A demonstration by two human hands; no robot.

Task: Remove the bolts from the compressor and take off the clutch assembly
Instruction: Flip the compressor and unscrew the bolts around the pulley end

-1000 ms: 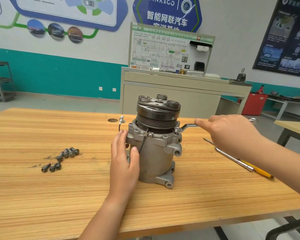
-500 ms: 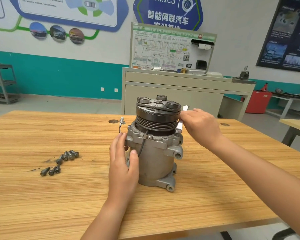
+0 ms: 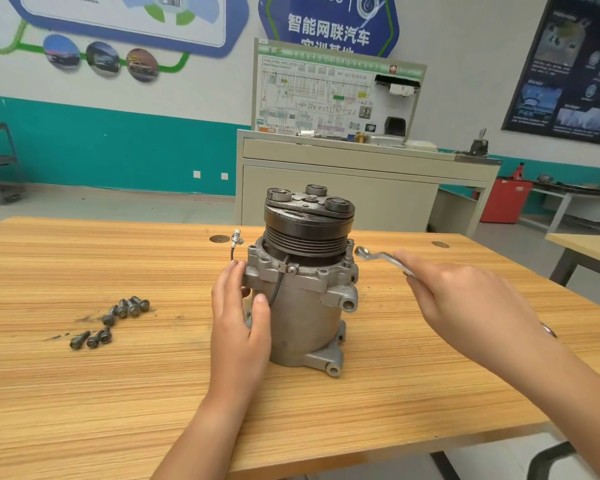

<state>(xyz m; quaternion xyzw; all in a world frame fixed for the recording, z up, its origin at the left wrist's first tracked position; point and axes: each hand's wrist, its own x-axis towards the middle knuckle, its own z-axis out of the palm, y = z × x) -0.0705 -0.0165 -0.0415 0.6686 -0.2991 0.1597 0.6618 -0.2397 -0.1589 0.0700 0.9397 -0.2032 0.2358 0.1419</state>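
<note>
Standing upright near the middle of a wooden table (image 3: 84, 393), a grey compressor (image 3: 305, 317) carries its black clutch assembly (image 3: 309, 223) on top. The person's left hand (image 3: 238, 327) braces the compressor's left side, straight fingers against the flange and thumb on the body. The right hand (image 3: 465, 303), off to the compressor's right, grips a small wrench (image 3: 378, 257), whose ring end sits just beside the upper flange. Loose bolts (image 3: 122, 310) lie well to the left.

Grey cast-metal cylindrical compressor (image 3: 302, 320) stands upright on wooden worktop (image 3: 84, 393), mounting ears at base. Black grooved-pulley clutch assembly (image 3: 309, 223) seated on top, three round discs on its face. Dark loose bolts (image 3: 111, 320) lie well left, two small clusters.
</note>
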